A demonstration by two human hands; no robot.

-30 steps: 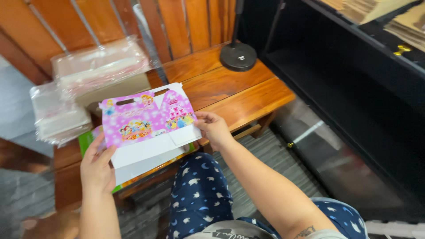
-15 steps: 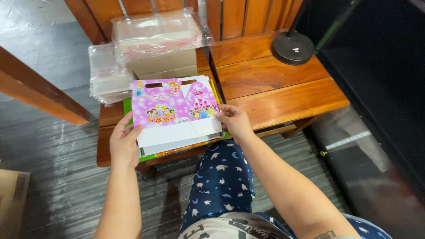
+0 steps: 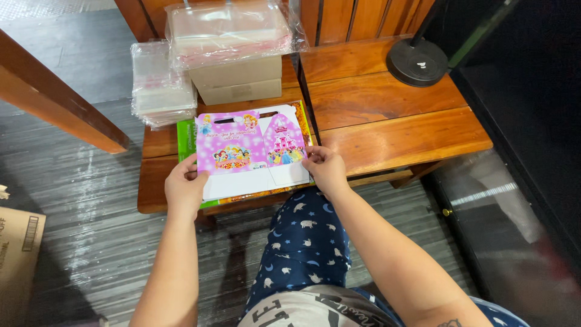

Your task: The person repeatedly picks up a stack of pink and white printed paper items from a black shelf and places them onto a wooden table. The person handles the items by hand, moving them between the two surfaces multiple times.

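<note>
Now both hands pinch a flat pink box on a wooden table.

Left hand (image 3: 184, 186) and right hand (image 3: 325, 169) grip opposite bottom corners of the box (image 3: 251, 148), arms stretched forward over the table (image 3: 387, 121); grey plank floor (image 3: 78, 242) below.

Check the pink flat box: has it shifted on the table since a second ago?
Cannot tell. The camera moved; the pink flat box lies on the same green stack on the wooden table, both hands at its edges as before.

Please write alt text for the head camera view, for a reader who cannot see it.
Both hands, left hand and right hand, hold a flat pink cartoon-printed cardboard box by its side edges on a wooden table. Stacked clear plastic bags lie behind it.
</note>
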